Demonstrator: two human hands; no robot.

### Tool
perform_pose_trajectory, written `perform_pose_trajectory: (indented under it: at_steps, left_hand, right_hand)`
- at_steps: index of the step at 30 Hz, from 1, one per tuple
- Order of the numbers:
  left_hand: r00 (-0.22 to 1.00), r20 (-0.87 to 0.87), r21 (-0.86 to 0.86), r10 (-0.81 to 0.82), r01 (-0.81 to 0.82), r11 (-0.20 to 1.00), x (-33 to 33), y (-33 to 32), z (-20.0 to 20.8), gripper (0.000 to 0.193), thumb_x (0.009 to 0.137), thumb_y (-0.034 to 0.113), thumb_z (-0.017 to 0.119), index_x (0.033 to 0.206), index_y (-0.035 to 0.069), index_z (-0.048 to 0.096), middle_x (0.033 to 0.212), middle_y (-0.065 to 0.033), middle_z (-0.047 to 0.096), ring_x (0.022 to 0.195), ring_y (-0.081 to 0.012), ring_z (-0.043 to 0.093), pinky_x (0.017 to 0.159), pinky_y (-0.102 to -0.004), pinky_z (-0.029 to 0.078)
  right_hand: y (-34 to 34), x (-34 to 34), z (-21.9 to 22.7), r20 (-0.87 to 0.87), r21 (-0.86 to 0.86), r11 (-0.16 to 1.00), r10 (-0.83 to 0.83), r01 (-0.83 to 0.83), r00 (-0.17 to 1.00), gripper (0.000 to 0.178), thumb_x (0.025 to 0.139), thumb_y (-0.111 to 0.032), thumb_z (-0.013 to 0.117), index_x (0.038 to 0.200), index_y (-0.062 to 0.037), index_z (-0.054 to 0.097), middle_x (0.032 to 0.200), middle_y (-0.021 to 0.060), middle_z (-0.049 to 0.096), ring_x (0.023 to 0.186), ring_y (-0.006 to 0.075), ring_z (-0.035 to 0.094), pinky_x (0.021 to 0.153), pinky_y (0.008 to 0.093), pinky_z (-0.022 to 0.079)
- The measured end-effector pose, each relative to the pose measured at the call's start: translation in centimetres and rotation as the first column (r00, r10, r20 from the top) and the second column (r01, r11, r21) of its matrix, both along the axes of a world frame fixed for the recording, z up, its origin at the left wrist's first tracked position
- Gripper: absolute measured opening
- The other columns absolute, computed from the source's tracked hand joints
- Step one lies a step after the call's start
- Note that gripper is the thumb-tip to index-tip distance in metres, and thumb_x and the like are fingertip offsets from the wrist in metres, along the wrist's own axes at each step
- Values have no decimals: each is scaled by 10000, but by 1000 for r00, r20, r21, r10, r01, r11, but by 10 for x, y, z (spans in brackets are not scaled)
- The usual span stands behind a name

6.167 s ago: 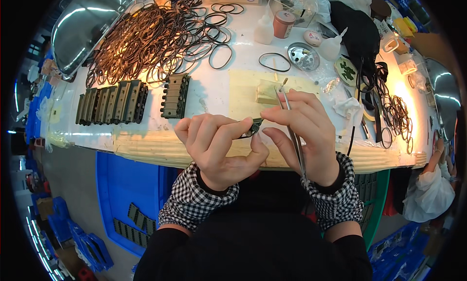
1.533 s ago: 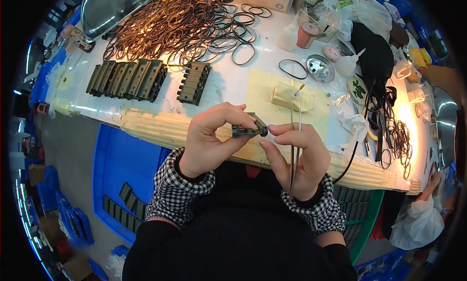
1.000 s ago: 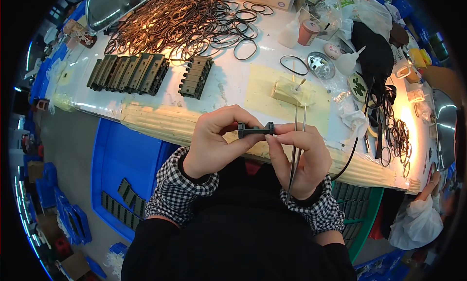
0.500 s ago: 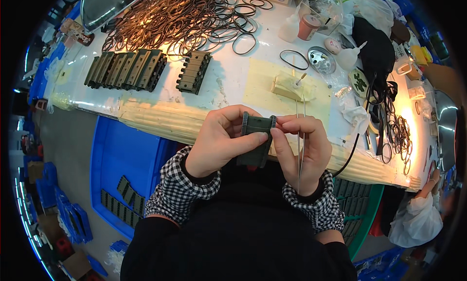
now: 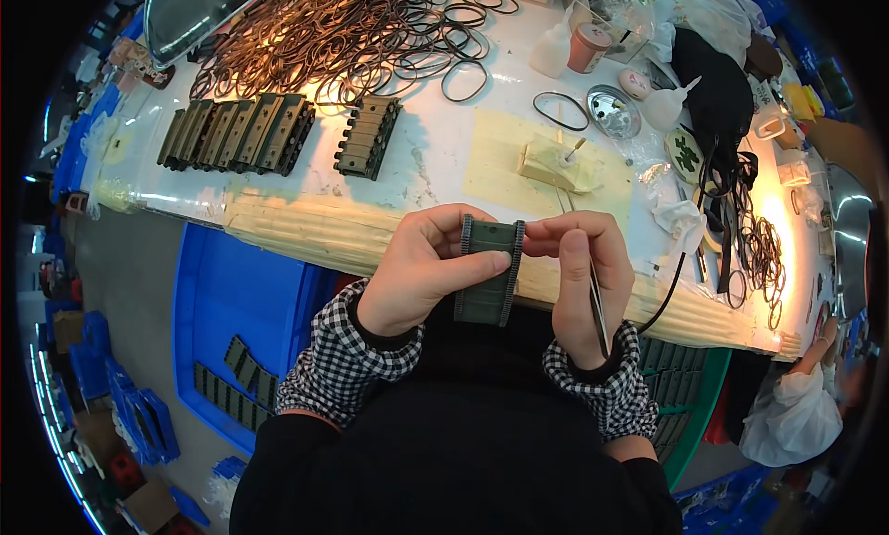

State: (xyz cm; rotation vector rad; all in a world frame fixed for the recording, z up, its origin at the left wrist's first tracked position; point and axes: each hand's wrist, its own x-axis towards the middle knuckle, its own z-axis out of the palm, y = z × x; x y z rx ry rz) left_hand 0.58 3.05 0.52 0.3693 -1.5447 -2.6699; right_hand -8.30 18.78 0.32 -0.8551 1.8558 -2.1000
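My left hand (image 5: 405,280) grips a dark green toy tank chassis (image 5: 485,292) near the table's front edge, thumb pressed on its upper face. Ridged tracks run along both long sides of the chassis. In my right hand (image 5: 591,266) lies a pair of metal tweezers (image 5: 598,303), held against the palm with the tips pointing away from me. The right fingertips touch or nearly touch the chassis's upper right edge. Beyond them, a yellowish block (image 5: 556,167) with a small upright stick rests on a pale yellow sheet (image 5: 495,151).
A heap of black rubber loops (image 5: 315,35) covers the far table. A row of similar chassis (image 5: 236,135) and a single one (image 5: 369,138) stand at left. Below are a blue bin (image 5: 236,285) and a green crate (image 5: 708,405). Cups, bags and a metal dish (image 5: 613,112) crowd the right.
My right thumb has lifted off the chassis edge and moved right. The tweezers have swung in the right hand, their rear end shifting right. The left hand keeps its hold.
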Motion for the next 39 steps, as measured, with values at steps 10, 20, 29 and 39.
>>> perform_pose_trajectory:
  at_steps: [10,20,29,39]
  left_hand:
    - [997,-61,-219,57,-69,973,12,10,-6,197,852,-20,672,1033,-26,595,944,-46,666,852,-79,646,758,-218,543]
    - [953,-94,-24,290,-293,956,16,-12,-13,206,873,12,659,1067,-6,595,961,-69,682,841,-119,668,753,-256,561]
    - [892,-105,29,440,-440,898,24,-33,-14,209,877,22,659,1078,16,602,951,-61,682,841,-135,671,752,-289,574]
    - [916,-182,-96,358,-379,920,30,-32,-13,193,871,-11,656,1051,17,592,941,-52,676,852,-116,663,764,-260,554]
  right_hand:
    - [-4,12,-7,-423,96,978,-126,183,897,198,742,-1,763,882,-5,623,769,89,623,677,191,644,613,269,518]
    - [29,-1,19,-284,-46,955,-293,293,913,102,905,-19,636,966,31,572,940,115,659,815,145,650,774,252,512]
    - [45,-1,23,-165,14,952,-299,305,940,90,943,-53,596,962,28,561,918,115,651,799,143,647,774,249,508]
    - [46,3,10,-221,57,980,-175,192,959,64,900,6,616,941,29,573,939,124,645,817,157,636,767,264,509]
